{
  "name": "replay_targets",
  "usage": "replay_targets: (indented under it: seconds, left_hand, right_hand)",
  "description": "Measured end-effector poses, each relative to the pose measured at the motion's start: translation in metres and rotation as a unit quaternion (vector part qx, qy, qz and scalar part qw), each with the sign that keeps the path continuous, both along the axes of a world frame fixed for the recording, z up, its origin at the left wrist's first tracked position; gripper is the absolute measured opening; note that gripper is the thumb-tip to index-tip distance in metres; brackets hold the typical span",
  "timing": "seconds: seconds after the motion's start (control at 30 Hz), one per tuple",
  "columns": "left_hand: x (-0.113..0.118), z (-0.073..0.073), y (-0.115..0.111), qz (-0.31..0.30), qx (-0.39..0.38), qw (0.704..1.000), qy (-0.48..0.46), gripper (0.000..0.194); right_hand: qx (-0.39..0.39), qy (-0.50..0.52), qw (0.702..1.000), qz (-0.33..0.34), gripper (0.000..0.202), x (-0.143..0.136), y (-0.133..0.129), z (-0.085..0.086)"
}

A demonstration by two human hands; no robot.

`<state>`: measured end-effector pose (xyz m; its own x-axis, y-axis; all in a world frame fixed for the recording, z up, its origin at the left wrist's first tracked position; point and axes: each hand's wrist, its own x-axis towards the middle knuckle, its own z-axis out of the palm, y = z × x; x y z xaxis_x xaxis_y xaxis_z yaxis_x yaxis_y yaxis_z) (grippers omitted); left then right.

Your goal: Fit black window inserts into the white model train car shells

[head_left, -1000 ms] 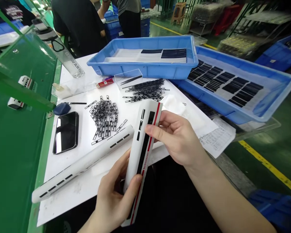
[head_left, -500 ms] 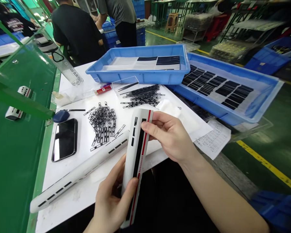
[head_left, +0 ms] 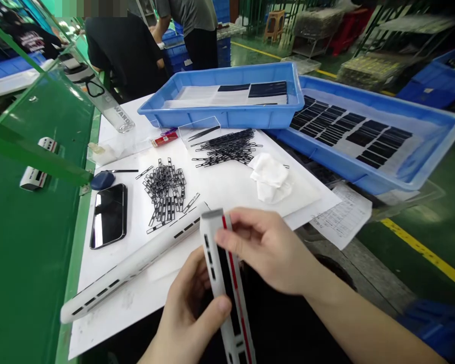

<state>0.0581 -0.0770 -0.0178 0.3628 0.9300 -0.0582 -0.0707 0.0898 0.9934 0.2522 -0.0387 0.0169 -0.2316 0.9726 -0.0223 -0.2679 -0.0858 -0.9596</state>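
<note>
A white model train car shell point(head_left: 211, 234) with a red stripe and black window band is held upright, slightly tilted, over the table's front edge. My left hand point(head_left: 197, 303) wraps around its lower part, thumb across the front. My right hand point(head_left: 263, 247) grips its upper end, thumb on the black band and fingers behind the red-striped side. A longer white train shell point(head_left: 136, 268) with dark windows lies on the white table point(head_left: 98, 323) just left of my hands. Beyond it is a pile of small black window frames point(head_left: 165, 184), with black strips point(head_left: 227, 146) heaped farther back.
Blue trays point(head_left: 227, 119) point(head_left: 387, 177) holding black strips stand at the back and right. A crumpled white cloth point(head_left: 271, 177), phone point(head_left: 109, 215), tweezers point(head_left: 202, 133), red packet point(head_left: 164, 139) and water bottle point(head_left: 111, 108) lie about the table. A green panel point(head_left: 23, 253) borders the left; people work beyond.
The train car shell has moved lower and closer, its top end now tipped toward view. Both hands moved down with it, keeping their grip. The white cloth shows more fully.
</note>
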Motion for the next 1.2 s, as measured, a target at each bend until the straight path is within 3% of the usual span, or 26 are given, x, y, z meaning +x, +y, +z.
replay_targets:
  seconds: [0.13,0.2,0.3,0.43,0.53,0.63,0.77,0.87,0.93,0.97,1.1,1.2]
  left_hand:
    - [0.009,0.018,0.002,0.063,-0.01,0.998,-0.004,0.04]
    - [0.011,0.017,-0.003,0.07,-0.034,0.997,-0.004,0.04]
    - [0.011,0.01,-0.013,0.09,-0.052,0.994,-0.019,0.037]
    - [0.014,0.006,-0.023,0.089,-0.081,0.991,-0.056,0.029]
    - [0.02,0.009,-0.027,0.106,-0.102,0.987,-0.071,0.024]
    - [0.026,0.013,-0.028,0.132,-0.116,0.981,-0.077,0.021]
    - [0.031,0.017,-0.019,0.147,-0.132,0.978,-0.068,0.022]
    - [0.033,0.024,-0.005,0.215,-0.119,0.967,-0.063,0.024]
    - [0.034,0.03,0.004,0.245,-0.107,0.962,-0.064,0.025]
    - [0.034,0.033,0.007,0.241,-0.101,0.963,-0.061,0.027]
    - [0.034,0.043,0.01,0.181,-0.088,0.98,-0.003,0.033]
    - [0.035,0.045,0.009,0.199,-0.067,0.977,0.037,0.031]
  right_hand:
    - [-0.037,-0.041,0.995,0.082,0.02,0.0,-0.03,-0.001]
    - [-0.014,-0.09,0.991,0.097,0.029,0.004,-0.037,-0.001]
    - [0.035,-0.126,0.984,0.118,0.027,0.009,-0.04,0.001]
    - [0.092,-0.152,0.977,0.121,0.025,0.01,-0.042,0.004]
    - [0.121,-0.158,0.975,0.104,0.034,0.008,-0.044,0.003]
    - [0.128,-0.171,0.973,0.091,0.029,0.007,-0.044,0.001]
    - [0.081,-0.146,0.979,0.115,0.025,0.008,-0.041,0.001]
    - [0.014,-0.097,0.984,0.149,0.023,0.008,-0.041,-0.004]
    - [-0.013,-0.087,0.984,0.153,0.011,0.007,-0.042,-0.009]
    - [-0.02,-0.09,0.985,0.149,0.006,0.007,-0.042,-0.013]
    - [-0.023,-0.101,0.988,0.118,0.024,0.006,-0.042,-0.021]
    - [-0.044,-0.083,0.987,0.131,0.023,0.003,-0.042,-0.022]
